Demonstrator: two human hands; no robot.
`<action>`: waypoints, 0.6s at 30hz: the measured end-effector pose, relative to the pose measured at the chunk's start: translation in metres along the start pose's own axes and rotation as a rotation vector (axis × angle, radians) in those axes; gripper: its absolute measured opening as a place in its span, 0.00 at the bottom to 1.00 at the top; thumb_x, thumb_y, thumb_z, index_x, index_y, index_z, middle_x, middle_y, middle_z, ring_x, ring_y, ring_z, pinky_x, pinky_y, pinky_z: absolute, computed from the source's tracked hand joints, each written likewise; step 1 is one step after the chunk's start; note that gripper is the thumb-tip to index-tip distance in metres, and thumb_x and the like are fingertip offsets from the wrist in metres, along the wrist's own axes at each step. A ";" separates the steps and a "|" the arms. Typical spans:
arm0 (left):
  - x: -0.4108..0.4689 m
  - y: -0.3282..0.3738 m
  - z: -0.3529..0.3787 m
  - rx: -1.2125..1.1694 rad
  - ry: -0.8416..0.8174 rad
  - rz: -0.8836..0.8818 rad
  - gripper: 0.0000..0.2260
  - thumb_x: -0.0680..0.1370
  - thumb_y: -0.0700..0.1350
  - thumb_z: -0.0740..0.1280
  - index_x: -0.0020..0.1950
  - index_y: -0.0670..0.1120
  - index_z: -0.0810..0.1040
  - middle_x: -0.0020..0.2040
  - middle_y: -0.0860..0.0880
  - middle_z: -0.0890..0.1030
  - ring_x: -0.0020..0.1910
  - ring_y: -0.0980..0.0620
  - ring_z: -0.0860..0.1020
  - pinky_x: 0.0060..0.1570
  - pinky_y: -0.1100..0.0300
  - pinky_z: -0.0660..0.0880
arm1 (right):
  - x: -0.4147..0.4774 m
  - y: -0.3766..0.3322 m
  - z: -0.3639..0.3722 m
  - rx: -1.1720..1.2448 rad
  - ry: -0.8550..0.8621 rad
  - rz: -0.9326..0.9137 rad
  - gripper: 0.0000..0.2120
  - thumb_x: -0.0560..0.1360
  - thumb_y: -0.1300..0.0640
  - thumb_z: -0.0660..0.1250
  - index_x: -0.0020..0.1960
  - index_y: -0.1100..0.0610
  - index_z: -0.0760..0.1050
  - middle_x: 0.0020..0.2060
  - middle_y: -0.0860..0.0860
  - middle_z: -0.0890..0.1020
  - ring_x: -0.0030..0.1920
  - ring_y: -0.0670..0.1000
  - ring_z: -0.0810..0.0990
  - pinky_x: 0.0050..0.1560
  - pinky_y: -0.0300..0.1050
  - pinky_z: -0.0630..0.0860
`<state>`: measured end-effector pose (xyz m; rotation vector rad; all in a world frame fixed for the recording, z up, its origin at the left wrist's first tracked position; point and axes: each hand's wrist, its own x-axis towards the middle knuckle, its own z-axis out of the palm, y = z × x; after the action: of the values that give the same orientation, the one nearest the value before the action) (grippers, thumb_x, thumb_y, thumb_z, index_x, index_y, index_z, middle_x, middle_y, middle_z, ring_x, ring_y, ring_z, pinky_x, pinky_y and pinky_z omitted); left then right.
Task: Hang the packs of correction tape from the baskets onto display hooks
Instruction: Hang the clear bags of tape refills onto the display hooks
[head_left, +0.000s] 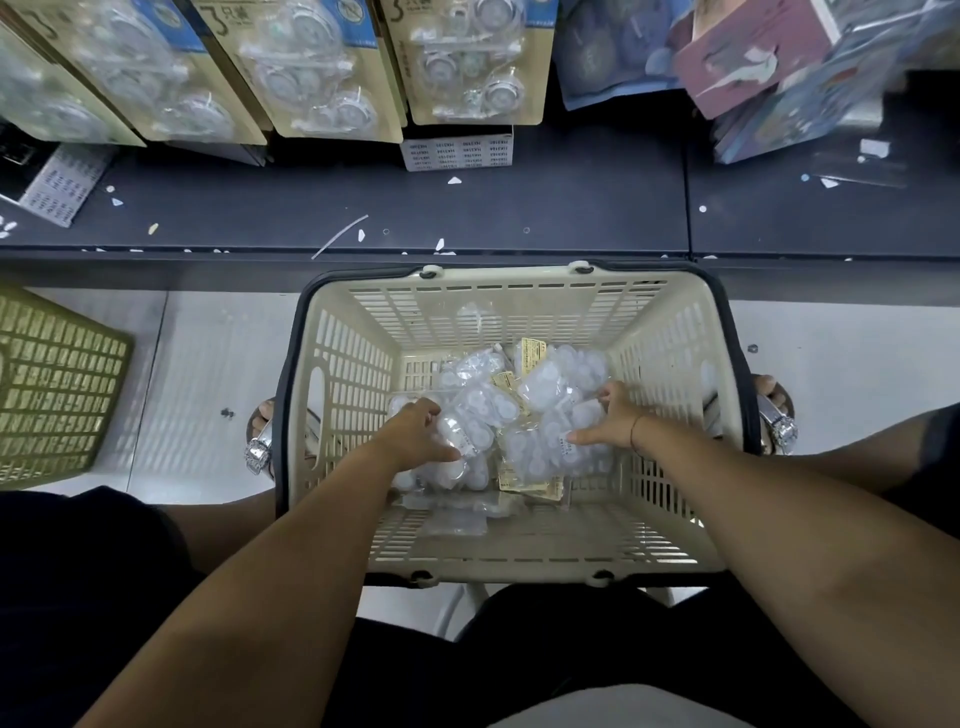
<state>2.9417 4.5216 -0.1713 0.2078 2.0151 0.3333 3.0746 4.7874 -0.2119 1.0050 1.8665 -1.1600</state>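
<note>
A cream plastic basket (343, 395) with a dark rim stands on the floor in front of me. Several clear packs of correction tape (483, 410) with yellowish cards lie piled on its bottom. Both my hands reach into the pile. My left hand (415, 434) grips a pack at the left side, thumb and fingers curled round it. My right hand (610, 418) holds a pack (540, 441) at the right side, thumb along its near edge and fingers curled over its far edge. Above, more packs (467, 57) hang in rows on display hooks.
A dark shelf base (571, 208) with scattered paper scraps runs across behind the basket. A green basket (52, 384) stands at the left on the tiled floor. Colourful boxed goods (769, 67) hang at the upper right. My sandalled feet flank the cream basket.
</note>
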 end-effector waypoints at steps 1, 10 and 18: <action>0.000 0.000 0.000 0.059 -0.029 -0.009 0.31 0.70 0.52 0.78 0.67 0.42 0.70 0.63 0.43 0.76 0.61 0.43 0.76 0.54 0.55 0.71 | 0.000 -0.001 0.000 -0.020 -0.032 -0.009 0.47 0.66 0.49 0.79 0.75 0.55 0.55 0.72 0.54 0.66 0.71 0.57 0.66 0.70 0.57 0.66; 0.048 -0.052 0.025 0.139 -0.195 -0.054 0.53 0.46 0.73 0.79 0.67 0.53 0.72 0.60 0.53 0.80 0.58 0.51 0.78 0.61 0.49 0.76 | -0.011 -0.004 -0.012 0.114 -0.142 -0.085 0.55 0.52 0.38 0.82 0.73 0.55 0.66 0.68 0.54 0.74 0.65 0.56 0.74 0.67 0.56 0.71; -0.025 -0.006 0.015 0.281 -0.170 -0.072 0.23 0.68 0.50 0.79 0.55 0.46 0.73 0.54 0.47 0.77 0.52 0.49 0.76 0.54 0.55 0.76 | -0.044 -0.035 -0.037 -0.007 -0.170 -0.177 0.30 0.67 0.64 0.77 0.66 0.59 0.72 0.63 0.56 0.78 0.61 0.55 0.78 0.66 0.53 0.73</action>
<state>2.9661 4.5109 -0.1579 0.3265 1.8896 -0.0146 3.0572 4.8007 -0.1477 0.7248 1.8495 -1.2981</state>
